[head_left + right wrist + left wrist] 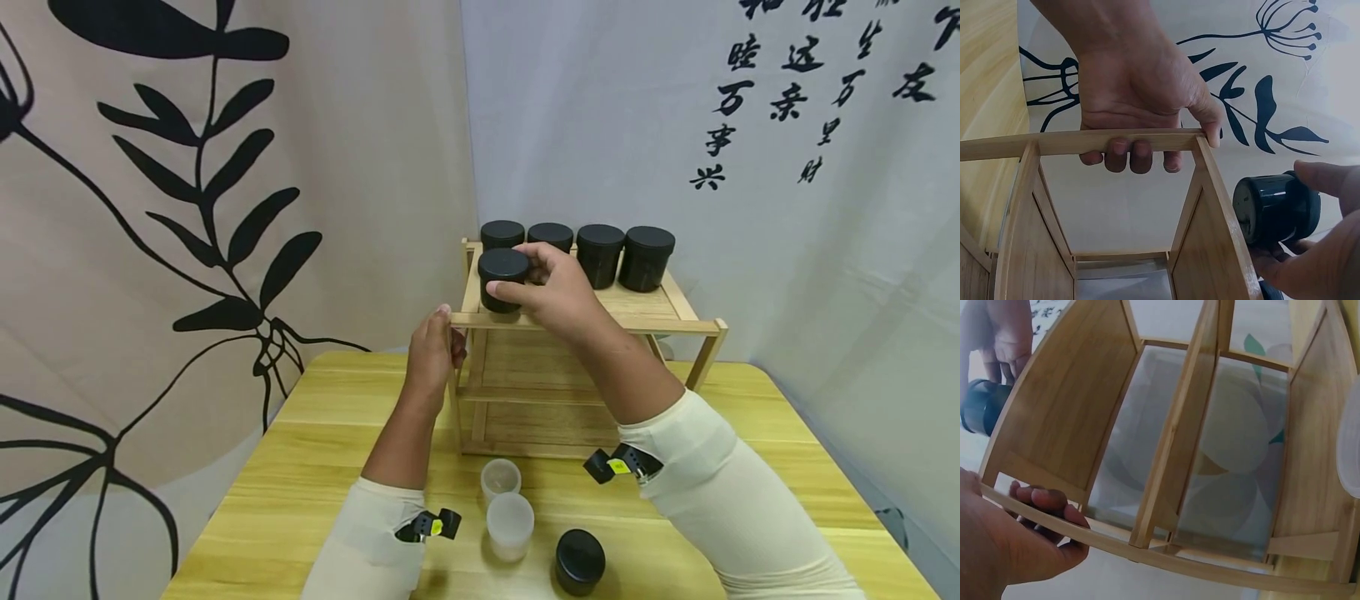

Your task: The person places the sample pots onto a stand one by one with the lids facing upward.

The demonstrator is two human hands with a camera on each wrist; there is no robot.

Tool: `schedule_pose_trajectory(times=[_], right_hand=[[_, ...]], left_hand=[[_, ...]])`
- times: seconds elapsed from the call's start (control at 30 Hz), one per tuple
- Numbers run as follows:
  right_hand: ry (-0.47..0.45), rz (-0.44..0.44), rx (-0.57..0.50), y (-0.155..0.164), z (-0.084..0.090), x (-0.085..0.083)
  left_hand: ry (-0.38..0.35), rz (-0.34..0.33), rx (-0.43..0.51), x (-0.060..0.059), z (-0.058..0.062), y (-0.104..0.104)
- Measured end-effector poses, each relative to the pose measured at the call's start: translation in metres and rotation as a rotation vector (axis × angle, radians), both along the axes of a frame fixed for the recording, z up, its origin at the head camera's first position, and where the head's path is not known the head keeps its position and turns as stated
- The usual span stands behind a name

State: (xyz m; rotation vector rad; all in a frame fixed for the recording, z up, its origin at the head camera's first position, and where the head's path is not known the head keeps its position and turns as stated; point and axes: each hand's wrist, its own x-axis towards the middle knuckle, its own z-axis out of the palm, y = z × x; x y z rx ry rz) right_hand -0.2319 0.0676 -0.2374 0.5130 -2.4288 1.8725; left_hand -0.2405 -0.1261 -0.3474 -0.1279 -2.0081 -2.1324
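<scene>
My right hand (558,292) grips a black lidded jar (501,287) between thumb and fingers, over the front left corner of the top board of a wooden shelf rack (585,325). In the right wrist view the jar (1272,209) shows just off that board, its lid facing away from the wood. The left hand (431,354) holds the rack's left side near the top. Its fingers (1141,156) curl around the upright in the right wrist view. Behind the held jar, several more black jars (600,254) stand in a row on the top board.
Two translucent white cups (510,525) stand on the wooden table (337,467) before the rack, one behind the other. Another black jar (580,560) is to their right, near the front. The rack's lower boards (540,425) lie beneath. A printed cloth (375,167) hangs behind.
</scene>
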Motion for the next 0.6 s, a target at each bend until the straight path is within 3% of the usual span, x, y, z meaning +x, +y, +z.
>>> schedule_pose_trajectory(times=[0.6], right_hand=[[-0.043,-0.082,0.067,-0.01,-0.007,-0.012]], left_hand=[[0.04,0.001,0.039,0.0,0.0,0.0]])
